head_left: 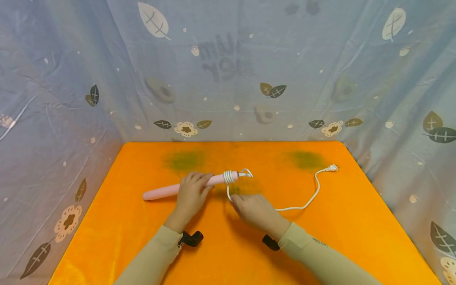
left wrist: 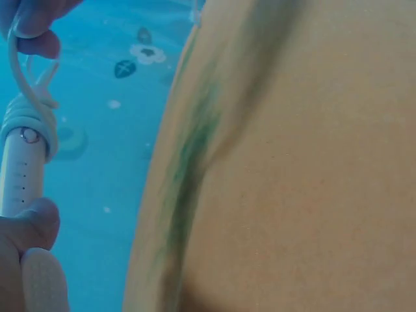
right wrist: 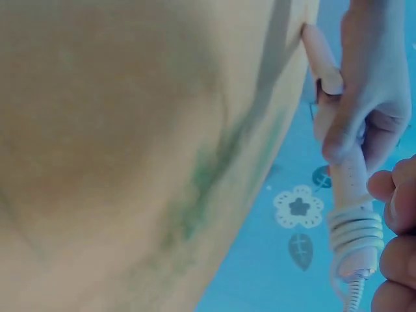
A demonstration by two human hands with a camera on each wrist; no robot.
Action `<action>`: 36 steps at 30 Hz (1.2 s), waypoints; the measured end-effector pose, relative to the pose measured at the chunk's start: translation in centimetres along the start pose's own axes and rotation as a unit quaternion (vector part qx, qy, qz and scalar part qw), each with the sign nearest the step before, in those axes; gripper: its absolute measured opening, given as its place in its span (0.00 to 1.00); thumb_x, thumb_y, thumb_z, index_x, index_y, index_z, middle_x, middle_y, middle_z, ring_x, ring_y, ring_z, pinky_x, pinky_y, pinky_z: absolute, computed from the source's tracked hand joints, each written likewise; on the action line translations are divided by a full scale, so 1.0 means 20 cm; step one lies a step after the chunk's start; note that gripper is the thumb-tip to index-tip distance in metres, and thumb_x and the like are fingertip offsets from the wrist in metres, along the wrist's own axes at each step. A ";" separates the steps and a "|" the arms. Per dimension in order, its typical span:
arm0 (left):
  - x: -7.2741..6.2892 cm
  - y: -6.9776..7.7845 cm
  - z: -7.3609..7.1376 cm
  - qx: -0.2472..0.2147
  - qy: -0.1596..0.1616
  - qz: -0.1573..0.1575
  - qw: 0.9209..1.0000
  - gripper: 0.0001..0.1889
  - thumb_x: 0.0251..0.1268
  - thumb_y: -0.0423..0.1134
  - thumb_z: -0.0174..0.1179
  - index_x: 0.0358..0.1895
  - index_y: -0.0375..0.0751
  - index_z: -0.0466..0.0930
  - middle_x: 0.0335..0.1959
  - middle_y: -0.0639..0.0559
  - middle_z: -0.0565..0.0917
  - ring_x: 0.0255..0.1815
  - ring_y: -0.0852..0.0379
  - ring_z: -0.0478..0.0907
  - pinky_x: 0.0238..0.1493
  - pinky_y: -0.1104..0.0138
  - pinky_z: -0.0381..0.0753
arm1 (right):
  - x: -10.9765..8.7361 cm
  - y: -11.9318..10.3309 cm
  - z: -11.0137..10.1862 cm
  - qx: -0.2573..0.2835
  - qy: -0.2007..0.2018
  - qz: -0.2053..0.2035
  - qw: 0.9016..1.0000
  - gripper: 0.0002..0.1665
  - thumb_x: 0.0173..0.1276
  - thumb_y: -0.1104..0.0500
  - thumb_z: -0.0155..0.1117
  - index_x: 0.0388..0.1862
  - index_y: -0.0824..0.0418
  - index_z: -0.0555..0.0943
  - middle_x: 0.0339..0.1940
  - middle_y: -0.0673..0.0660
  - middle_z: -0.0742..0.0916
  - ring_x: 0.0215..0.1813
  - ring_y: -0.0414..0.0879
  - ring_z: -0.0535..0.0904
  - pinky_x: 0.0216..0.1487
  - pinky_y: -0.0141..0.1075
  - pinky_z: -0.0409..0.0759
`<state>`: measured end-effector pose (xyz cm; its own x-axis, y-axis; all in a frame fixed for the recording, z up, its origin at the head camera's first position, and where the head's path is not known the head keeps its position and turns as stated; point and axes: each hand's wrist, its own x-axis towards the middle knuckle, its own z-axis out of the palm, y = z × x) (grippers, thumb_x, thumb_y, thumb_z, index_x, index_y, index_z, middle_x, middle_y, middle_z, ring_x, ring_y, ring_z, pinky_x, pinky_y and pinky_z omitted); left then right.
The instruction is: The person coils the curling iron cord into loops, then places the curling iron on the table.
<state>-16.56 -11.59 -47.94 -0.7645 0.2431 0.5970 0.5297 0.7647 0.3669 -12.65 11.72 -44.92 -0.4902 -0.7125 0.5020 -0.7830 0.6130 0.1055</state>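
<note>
A slim pink hair iron (head_left: 162,192) is held at a slight slant over the table, its free end toward the left. My left hand (head_left: 192,194) grips it around the middle, thumb along the near side. Several turns of white cord (head_left: 228,177) are wound round its right end, and a short loop sticks out past that end. Just below the turns, my right hand (head_left: 256,211) pinches the cord between thumb and fingers. In the right wrist view the coils (right wrist: 356,229) lie close together on the handle, beside the right fingers (right wrist: 400,195).
From under the right hand the loose cord runs right across the orange table (head_left: 142,245) to a white plug (head_left: 332,168) near the far right corner. A patterned grey-blue curtain (head_left: 228,79) stands behind and at both sides. Dark greenish patches (head_left: 185,160) mark the table's back.
</note>
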 end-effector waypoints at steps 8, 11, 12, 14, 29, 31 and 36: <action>-0.02 0.01 0.01 0.023 -0.057 0.012 0.998 0.22 0.56 0.40 0.71 0.56 0.47 0.83 0.47 0.49 0.83 0.52 0.45 0.74 0.48 0.51 0.70 | 0.06 0.05 -0.08 -0.030 0.033 -0.026 0.999 0.11 0.64 0.55 0.69 0.32 0.58 0.76 0.21 0.48 0.76 0.21 0.39 0.70 0.19 0.31 0.70; -0.03 0.01 0.03 0.034 -0.078 0.023 0.996 0.22 0.57 0.40 0.71 0.57 0.48 0.82 0.48 0.49 0.83 0.52 0.45 0.74 0.49 0.50 0.70 | 0.08 0.07 -0.10 -0.037 0.047 -0.031 0.998 0.12 0.62 0.53 0.71 0.30 0.58 0.79 0.23 0.49 0.79 0.23 0.41 0.74 0.21 0.31 0.74; -0.04 0.01 0.03 0.037 -0.083 0.026 0.996 0.22 0.57 0.40 0.71 0.57 0.48 0.82 0.47 0.49 0.83 0.52 0.45 0.74 0.49 0.50 0.70 | 0.08 0.08 -0.11 -0.036 0.051 -0.031 0.998 0.12 0.61 0.53 0.72 0.29 0.57 0.80 0.23 0.48 0.80 0.22 0.41 0.73 0.21 0.31 0.74; -0.05 0.02 0.04 0.039 -0.091 0.034 0.995 0.22 0.57 0.40 0.70 0.57 0.48 0.82 0.47 0.49 0.83 0.52 0.45 0.74 0.49 0.50 0.70 | 0.09 0.09 -0.12 -0.035 0.054 -0.028 0.998 0.13 0.60 0.52 0.73 0.27 0.57 0.79 0.21 0.48 0.78 0.21 0.41 0.71 0.20 0.31 0.72; -0.08 0.06 0.03 0.022 -0.109 0.090 0.990 0.20 0.57 0.41 0.70 0.54 0.48 0.84 0.45 0.52 0.83 0.50 0.47 0.75 0.48 0.52 0.71 | 0.15 0.20 -0.17 -0.023 0.052 -0.015 0.998 0.19 0.50 0.45 0.77 0.24 0.57 0.80 0.21 0.48 0.78 0.22 0.41 0.71 0.24 0.30 0.71; -0.08 0.06 0.03 0.022 -0.119 0.094 0.988 0.19 0.59 0.42 0.69 0.55 0.50 0.83 0.46 0.52 0.83 0.50 0.48 0.74 0.49 0.53 0.71 | 0.16 0.22 -0.17 -0.015 0.048 -0.015 0.999 0.19 0.50 0.45 0.77 0.25 0.57 0.80 0.22 0.49 0.79 0.23 0.41 0.71 0.26 0.31 0.71; -0.09 0.06 0.01 0.020 -0.135 0.105 0.985 0.19 0.60 0.43 0.68 0.56 0.51 0.82 0.48 0.53 0.83 0.52 0.49 0.74 0.51 0.54 0.71 | 0.18 0.26 -0.18 0.024 0.032 -0.019 0.999 0.17 0.50 0.46 0.76 0.28 0.56 0.81 0.25 0.48 0.80 0.26 0.42 0.71 0.30 0.33 0.71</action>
<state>-14.52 -10.89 -48.80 -0.7118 0.5450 0.4432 0.6765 0.7018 0.2234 -17.16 13.58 -39.53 -0.4347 -0.7107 0.5532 -0.8191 0.5673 0.0852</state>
